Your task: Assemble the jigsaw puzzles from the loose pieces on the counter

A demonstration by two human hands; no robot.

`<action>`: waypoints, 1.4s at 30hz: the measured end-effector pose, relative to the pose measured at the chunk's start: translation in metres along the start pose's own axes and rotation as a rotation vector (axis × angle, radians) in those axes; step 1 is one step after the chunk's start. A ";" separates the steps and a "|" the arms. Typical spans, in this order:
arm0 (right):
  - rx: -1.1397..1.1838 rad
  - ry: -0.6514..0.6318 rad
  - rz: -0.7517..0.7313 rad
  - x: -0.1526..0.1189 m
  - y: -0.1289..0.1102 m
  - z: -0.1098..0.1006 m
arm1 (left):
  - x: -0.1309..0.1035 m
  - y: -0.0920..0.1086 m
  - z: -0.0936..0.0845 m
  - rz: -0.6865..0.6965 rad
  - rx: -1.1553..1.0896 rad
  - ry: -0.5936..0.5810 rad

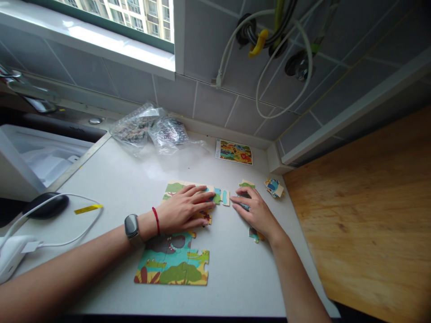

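Observation:
A partly joined jigsaw puzzle (pixel 182 271) with a green bush, blue water and a hippo lies on the white counter. My left hand (pixel 190 205) rests flat across its upper part, fingers stretched to the right, hiding several pieces. Just past those fingertips sits a loose-looking puzzle piece (pixel 226 198) with a pale blue patch; whether it is joined to its neighbour I cannot tell. My right hand (pixel 252 208) is right of that piece, palm down with fingers slightly apart. Other pieces lie around and under it, including a green-topped puzzle piece (pixel 247 183) and a lower puzzle piece (pixel 255 235).
A picture card (pixel 234 152) lies by the wall. A small pile of puzzle pieces (pixel 274 188) sits near the wooden board (pixel 363 215). Clear plastic bags (pixel 168 132) stand behind the puzzle. A white cable (pixel 92 224) and a sink (pixel 43 154) are on the left.

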State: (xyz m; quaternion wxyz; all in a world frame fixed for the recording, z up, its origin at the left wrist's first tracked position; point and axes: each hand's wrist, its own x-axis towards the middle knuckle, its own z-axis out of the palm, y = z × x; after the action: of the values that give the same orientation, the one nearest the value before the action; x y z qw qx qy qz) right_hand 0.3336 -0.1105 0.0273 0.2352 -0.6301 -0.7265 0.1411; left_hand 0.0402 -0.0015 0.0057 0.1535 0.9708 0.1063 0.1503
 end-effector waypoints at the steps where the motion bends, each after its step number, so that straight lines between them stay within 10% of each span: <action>1: 0.002 0.011 -0.002 0.000 0.000 0.000 | 0.000 0.000 0.000 0.003 -0.005 0.005; 29: 0.280 0.233 -0.076 0.010 -0.010 0.018 | -0.002 0.000 0.003 0.030 -0.032 0.087; 42: 0.200 -0.042 -0.121 0.007 -0.020 0.024 | 0.002 0.010 -0.010 0.235 -0.235 0.104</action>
State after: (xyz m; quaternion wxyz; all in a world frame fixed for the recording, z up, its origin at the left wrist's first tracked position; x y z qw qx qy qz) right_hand 0.3038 -0.1051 0.0184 0.2897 -0.5554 -0.7502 0.2118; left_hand 0.0402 -0.0076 0.0185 0.2414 0.9429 -0.0185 0.2289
